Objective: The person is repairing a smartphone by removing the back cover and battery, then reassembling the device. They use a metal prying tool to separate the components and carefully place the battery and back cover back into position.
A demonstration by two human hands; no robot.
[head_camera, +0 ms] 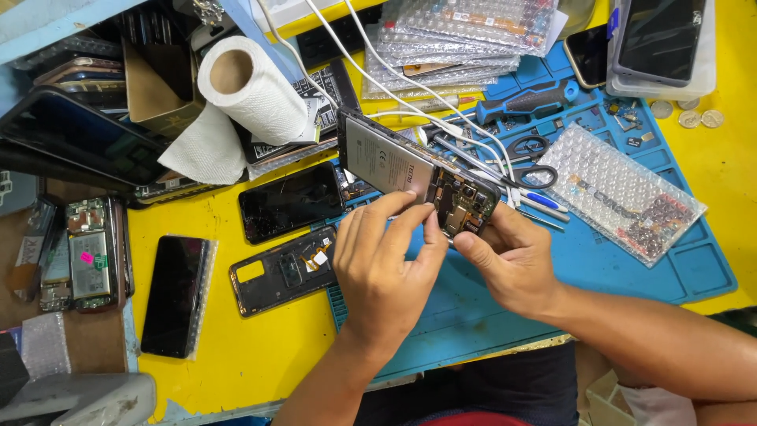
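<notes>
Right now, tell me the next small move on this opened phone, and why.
Probably keep the right hand steady on the phone's lower end and let the left hand's fingertips work at the exposed board beside the battery. Both hands already grip it above the blue mat, with the back cover off.

From my remote seat I see two bare hands, the left hand and the right hand, both without gloves, rings or a watch. The forearms are bare too, with no sleeves reaching them. Below the blue work mat, dark shorts cover the lap, with a strip of red cloth beneath them.
</notes>
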